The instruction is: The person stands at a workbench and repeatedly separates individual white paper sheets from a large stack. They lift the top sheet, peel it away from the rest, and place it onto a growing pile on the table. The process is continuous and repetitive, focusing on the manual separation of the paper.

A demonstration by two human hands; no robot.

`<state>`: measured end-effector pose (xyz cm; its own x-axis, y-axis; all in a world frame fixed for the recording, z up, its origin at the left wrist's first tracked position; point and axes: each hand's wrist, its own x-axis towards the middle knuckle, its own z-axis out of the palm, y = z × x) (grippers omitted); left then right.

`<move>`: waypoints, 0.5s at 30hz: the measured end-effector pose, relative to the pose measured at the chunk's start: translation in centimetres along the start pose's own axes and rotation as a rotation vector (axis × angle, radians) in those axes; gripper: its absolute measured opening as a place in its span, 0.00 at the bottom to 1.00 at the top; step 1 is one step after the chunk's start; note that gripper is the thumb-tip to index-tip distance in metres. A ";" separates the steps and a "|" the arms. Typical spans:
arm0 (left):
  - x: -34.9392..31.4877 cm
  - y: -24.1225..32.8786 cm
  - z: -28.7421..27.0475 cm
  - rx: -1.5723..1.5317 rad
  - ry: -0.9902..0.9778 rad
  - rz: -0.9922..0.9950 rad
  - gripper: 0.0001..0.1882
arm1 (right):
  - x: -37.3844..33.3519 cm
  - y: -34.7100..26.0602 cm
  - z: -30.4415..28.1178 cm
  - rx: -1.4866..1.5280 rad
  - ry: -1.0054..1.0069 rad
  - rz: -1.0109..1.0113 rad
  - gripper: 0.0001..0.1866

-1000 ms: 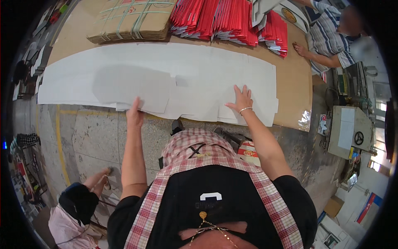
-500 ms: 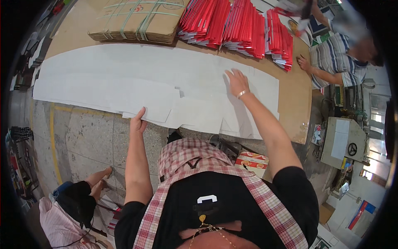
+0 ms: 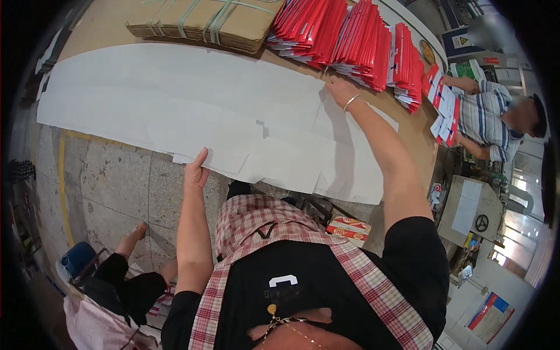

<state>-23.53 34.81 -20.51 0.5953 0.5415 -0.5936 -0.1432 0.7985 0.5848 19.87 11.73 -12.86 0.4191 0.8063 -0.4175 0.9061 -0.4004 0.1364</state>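
Observation:
Large white paper sheets (image 3: 192, 81) lie overlapped along the table, with cut notches and flaps near their middle. At the near edge my left hand (image 3: 196, 169) grips the sheets, thumb on top and fingers underneath. My right hand (image 3: 341, 91) is at the far edge of the sheets, just in front of the red packets. Its fingers are curled together on the paper's edge. Red-and-white flat packets (image 3: 361, 46) stand on edge in several rows beyond it.
A strapped bundle of brown cardboard (image 3: 204, 23) sits at the far left of the brown table (image 3: 423, 125). On the right, a co-worker (image 3: 487, 114) holds red-and-white packets (image 3: 444, 108). Another person (image 3: 111, 297) sits at lower left. A red-and-yellow box (image 3: 349, 229) is below the table edge.
My right hand has gone from spread above the sheets to closed on their far edge. My left hand keeps its grip. The co-worker now holds packets in front of their body.

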 end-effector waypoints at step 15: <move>-4.6 1.4 7.7 1.047 -0.088 0.728 0.29 | -19.6 -19.5 5.0 0.416 -0.093 0.401 0.50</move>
<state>-20.39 31.43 -12.65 0.6984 0.7131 0.0608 0.2076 -0.2831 0.9364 -6.24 1.59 -11.80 0.7007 0.5228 -0.4856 0.5717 -0.8185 -0.0563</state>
